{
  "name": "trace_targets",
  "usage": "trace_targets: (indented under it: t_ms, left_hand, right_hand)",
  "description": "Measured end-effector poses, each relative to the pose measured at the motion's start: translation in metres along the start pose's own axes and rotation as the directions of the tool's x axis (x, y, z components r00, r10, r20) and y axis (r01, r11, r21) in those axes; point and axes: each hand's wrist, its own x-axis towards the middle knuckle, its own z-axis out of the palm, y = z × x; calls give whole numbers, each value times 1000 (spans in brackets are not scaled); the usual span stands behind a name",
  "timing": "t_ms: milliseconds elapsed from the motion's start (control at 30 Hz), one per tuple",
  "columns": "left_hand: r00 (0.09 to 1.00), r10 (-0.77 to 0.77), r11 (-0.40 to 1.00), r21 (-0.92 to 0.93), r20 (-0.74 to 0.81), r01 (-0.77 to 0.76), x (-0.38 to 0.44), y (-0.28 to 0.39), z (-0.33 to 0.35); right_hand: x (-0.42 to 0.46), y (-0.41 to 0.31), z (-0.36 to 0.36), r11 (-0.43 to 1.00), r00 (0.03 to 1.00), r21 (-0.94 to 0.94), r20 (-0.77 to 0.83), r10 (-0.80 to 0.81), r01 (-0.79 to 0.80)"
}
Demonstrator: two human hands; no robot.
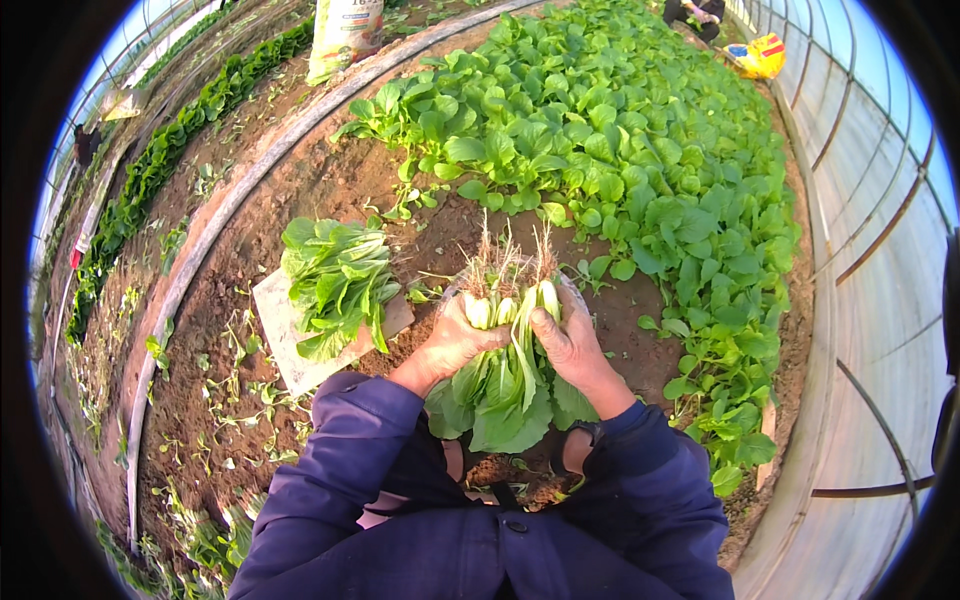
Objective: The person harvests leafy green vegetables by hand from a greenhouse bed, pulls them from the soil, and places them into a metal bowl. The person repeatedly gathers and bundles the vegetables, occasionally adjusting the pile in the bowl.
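Note:
Between my two hands is a bunch of leafy green vegetables (499,390), roots up and leaves hanging down over my lap. My left hand (459,337) grips the pale stems on one side, and my right hand (568,337) holds the stems on the other, its thumb across the front. Dry, soil-coloured roots stick up above both hands. A clear plastic rim shows just behind the bunch; what it belongs to is hidden. To the left, a pile of picked greens (337,277) lies on a pale flat board (289,341) on the soil.
Growing greens (585,127) fill the bed ahead and to the right. A pale hose or pipe (225,202) curves along the left. A printed sack (346,37) stands beyond it. Another person (697,15) crouches far off near a yellow bag (759,56). Plastic greenhouse sheeting (877,337) rises at right.

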Motion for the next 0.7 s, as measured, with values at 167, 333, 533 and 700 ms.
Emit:
trace_targets:
  t_ms: [167,333,533,700]
  left_hand:
    - [998,-29,995,-95,58,35,2,-4,5]
    - [998,-66,996,-59,21,67,1,-15,-5]
    - [999,-44,997,-69,-12,43,-3,-7,5]
    - [999,-53,998,-44,0,53,1,-3,9]
  right_hand:
    - [-3,5,6,994,998,89,-8,63,-62]
    - [-3,4,1,999,1000,-37,14,6,-6]
    - [-5,10,4,967,993,-243,-68,-95,76]
    - [2,24,16,992,986,-129,-168,-5,-17]
